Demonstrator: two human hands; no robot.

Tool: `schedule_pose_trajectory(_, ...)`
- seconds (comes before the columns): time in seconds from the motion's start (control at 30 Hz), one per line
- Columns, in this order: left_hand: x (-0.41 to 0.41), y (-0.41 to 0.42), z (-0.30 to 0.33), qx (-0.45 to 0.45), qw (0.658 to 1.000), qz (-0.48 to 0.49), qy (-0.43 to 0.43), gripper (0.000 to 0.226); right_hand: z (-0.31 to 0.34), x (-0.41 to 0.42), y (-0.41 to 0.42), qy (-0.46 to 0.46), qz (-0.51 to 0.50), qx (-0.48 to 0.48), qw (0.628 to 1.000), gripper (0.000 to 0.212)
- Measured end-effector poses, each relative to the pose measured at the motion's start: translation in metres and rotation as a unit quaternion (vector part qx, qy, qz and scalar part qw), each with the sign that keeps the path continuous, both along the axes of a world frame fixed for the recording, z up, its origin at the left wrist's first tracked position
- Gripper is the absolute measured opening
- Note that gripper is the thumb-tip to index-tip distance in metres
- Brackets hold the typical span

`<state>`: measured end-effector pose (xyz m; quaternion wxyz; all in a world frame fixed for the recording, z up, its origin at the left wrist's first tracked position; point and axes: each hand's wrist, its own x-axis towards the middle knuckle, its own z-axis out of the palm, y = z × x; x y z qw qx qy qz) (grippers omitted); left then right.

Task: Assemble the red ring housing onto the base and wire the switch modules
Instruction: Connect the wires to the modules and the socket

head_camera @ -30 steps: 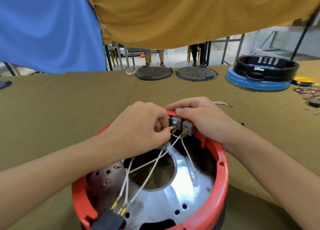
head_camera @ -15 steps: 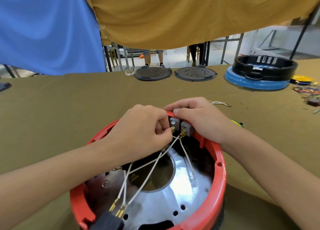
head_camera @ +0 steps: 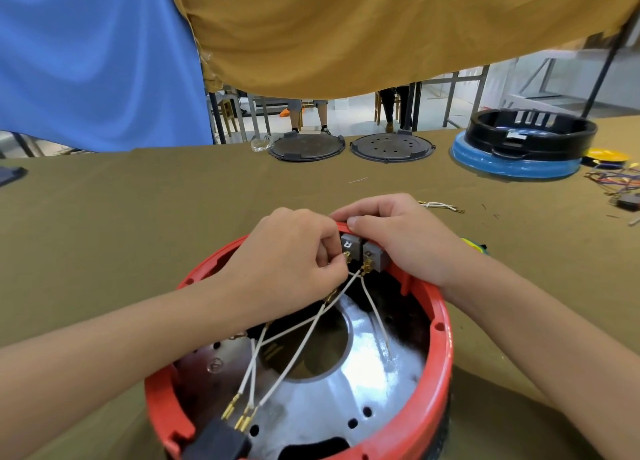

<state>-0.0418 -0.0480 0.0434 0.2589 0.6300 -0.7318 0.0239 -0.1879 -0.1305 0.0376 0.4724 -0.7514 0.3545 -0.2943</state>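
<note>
The red ring housing (head_camera: 437,342) sits low in the middle, around a shiny metal base plate (head_camera: 346,390) with a round hole. Two grey switch modules (head_camera: 363,250) sit side by side inside the far rim. My left hand (head_camera: 287,255) pinches a brass terminal of a white wire (head_camera: 294,362) at the left module. My right hand (head_camera: 398,238) grips the far rim over the right module, fingers curled on top. Several white wires cross the plate to a black connector block (head_camera: 216,440) at the near rim.
Two dark round lids (head_camera: 306,147) (head_camera: 392,147) lie at the table's far edge. A black ring on a blue base (head_camera: 519,163) stands at the far right, with loose coloured wires (head_camera: 616,179) beside it. A short white wire (head_camera: 438,206) lies behind my right hand.
Both hands stay at the switch modules. My left hand's fingers have shifted slightly at the terminal, and the view has drifted a little.
</note>
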Motion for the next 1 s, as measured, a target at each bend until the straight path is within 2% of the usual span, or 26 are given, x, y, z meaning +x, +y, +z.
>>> schedule_pose_trajectory(0.17,-0.003,-0.003,0.0,-0.014,1.0,0.003,-0.011,0.03,-0.001,0.002,0.001,-0.004,0.004,-0.006,1.0,0.028)
schedule_pose_trajectory(0.3,-0.01,-0.009,0.003,-0.022,0.999,0.021,-0.03,0.021,-0.002,0.003,0.002,-0.014,0.009,0.002,1.0,0.03)
schedule_pose_trajectory(0.47,0.002,-0.003,0.016,0.034,0.999,0.028,-0.025,0.03,-0.003,0.002,0.0,-0.009,0.008,0.003,1.0,0.028)
schedule_pose_trajectory(0.53,0.017,0.001,0.026,0.028,0.999,0.041,-0.004,0.047,-0.002,0.001,-0.001,0.0,0.007,-0.002,1.0,0.026)
schedule_pose_trajectory(0.57,0.028,0.002,0.031,0.033,0.998,0.05,0.021,0.049,-0.002,0.0,-0.001,0.007,0.006,-0.004,1.0,0.024)
schedule_pose_trajectory(0.63,0.053,0.0,0.038,0.063,0.993,0.072,0.076,0.035,0.001,-0.001,-0.003,0.022,0.002,-0.014,1.0,0.02)
schedule_pose_trajectory(0.7,0.072,-0.001,0.036,0.131,0.984,0.075,0.096,0.019,0.006,-0.005,-0.004,0.05,0.008,-0.033,0.998,0.017)
schedule_pose_trajectory(0.8,0.083,-0.002,0.023,0.215,0.961,0.031,0.168,0.021,0.013,-0.011,-0.003,0.081,0.056,-0.029,0.995,0.021)
schedule_pose_trajectory(0.87,0.084,-0.003,0.015,0.21,0.958,0.008,0.194,0.02,0.013,-0.011,-0.002,0.081,0.057,-0.041,0.994,0.025)
schedule_pose_trajectory(1.0,0.092,-0.003,0.01,0.158,0.968,0.023,0.196,0.015,0.009,-0.006,-0.007,0.041,-0.016,-0.116,0.992,0.016)
